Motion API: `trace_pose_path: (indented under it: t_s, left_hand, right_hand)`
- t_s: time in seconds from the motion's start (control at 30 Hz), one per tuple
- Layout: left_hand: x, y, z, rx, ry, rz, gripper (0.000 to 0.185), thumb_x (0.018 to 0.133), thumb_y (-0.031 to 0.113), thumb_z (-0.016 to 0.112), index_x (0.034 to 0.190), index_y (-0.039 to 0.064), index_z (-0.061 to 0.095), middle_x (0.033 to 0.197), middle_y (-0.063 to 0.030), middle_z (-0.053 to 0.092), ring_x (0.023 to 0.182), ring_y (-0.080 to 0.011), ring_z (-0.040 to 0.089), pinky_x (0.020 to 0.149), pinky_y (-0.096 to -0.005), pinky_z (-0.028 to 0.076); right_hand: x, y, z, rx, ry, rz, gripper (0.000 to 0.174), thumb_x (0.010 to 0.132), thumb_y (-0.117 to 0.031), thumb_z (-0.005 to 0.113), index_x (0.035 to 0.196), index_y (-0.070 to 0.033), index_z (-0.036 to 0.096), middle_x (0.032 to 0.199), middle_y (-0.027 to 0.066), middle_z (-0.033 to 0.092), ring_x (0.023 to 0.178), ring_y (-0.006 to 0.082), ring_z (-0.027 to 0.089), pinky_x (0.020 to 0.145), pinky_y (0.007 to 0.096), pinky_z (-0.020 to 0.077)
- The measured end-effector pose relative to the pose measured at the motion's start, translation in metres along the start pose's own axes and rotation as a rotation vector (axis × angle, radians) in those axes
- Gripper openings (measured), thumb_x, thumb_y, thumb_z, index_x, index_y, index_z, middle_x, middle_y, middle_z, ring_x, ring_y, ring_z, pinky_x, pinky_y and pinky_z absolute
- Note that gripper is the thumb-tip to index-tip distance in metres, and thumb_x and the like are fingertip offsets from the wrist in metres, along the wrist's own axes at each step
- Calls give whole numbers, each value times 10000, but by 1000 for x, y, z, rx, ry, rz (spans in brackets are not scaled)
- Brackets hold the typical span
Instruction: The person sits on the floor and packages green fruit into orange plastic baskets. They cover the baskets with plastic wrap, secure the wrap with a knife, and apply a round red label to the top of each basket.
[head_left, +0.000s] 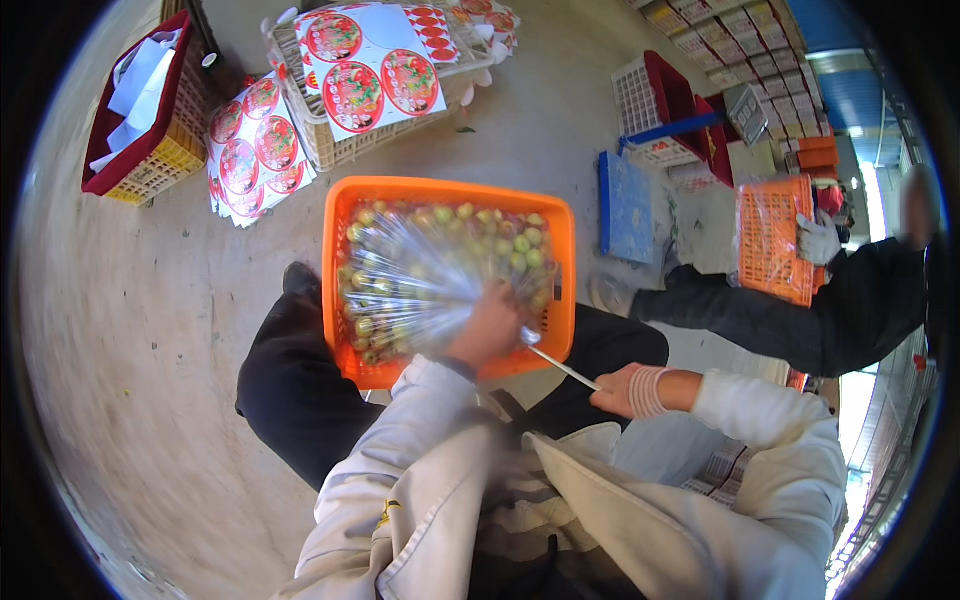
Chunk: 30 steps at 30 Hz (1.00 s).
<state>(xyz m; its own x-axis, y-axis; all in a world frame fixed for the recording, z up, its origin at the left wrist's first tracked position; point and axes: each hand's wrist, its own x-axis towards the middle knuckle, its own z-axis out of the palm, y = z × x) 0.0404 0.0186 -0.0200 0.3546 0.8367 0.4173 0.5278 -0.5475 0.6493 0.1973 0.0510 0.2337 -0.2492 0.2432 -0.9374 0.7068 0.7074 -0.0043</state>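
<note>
An orange plastic crate (335, 300) stands between my knees, full of small green and reddish round fruits (519, 244) under a clear plastic bag (420, 277). The bag's film is gathered into folds that run to my left hand (491, 319), which is closed around its bunched neck at the crate's near edge; this hand is blurred. A thin white tie or strip (562, 365) runs from the bag's twisted end to my right hand (622, 390). My right hand grips the far end of that strip and has a striped pinkish band around the wrist.
Sheets of round red labels (367, 75) lie on a white plastic crate (352, 146). A red-lined crate (169, 112) is at the upper left. A blue platform scale (626, 210) stands right. A person (847, 315) there holds a wrapped orange crate (772, 232). Stacked cartons (750, 45) are beyond.
</note>
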Motion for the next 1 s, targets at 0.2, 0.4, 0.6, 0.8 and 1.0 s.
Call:
trace_pose_path:
  t_s: [0.2,0.4,0.6,0.8,1.0]
  left_hand:
    - [-13,-3,18,-72,-199,-230,260,766,297,731,989,164,738,941,-57,711,973,-329,635,831,-458,487]
    - [-17,-11,22,-51,-171,-43,269,766,269,709,1025,208,749,874,-44,725,894,-258,683,789,-384,523]
    - [-4,26,-29,48,-427,-170,197,818,306,662,993,293,752,864,-40,736,753,-255,706,670,-371,550]
    - [12,28,-45,-93,-275,-184,179,825,367,679,888,210,740,845,-71,730,751,-286,704,639,-403,549]
    - [3,28,-4,-40,-282,-327,292,831,393,705,941,124,725,881,-131,710,802,-337,693,689,-447,549]
  right_hand:
    - [22,50,18,-186,-28,141,282,979,-215,474,1128,-76,669,1108,172,696,963,369,703,769,449,585]
    - [15,-2,77,188,198,-548,151,963,-193,474,991,-47,504,918,170,568,822,373,631,715,455,533]
    - [-40,-6,34,62,38,-386,265,873,-127,559,1121,-33,563,997,197,583,844,399,658,712,451,550]
    - [-46,8,21,73,164,-237,190,980,-215,523,1018,-36,573,870,180,588,721,394,653,617,500,529]
    - [5,49,49,30,374,456,272,971,-292,506,986,-49,628,845,200,706,811,410,705,681,480,575]
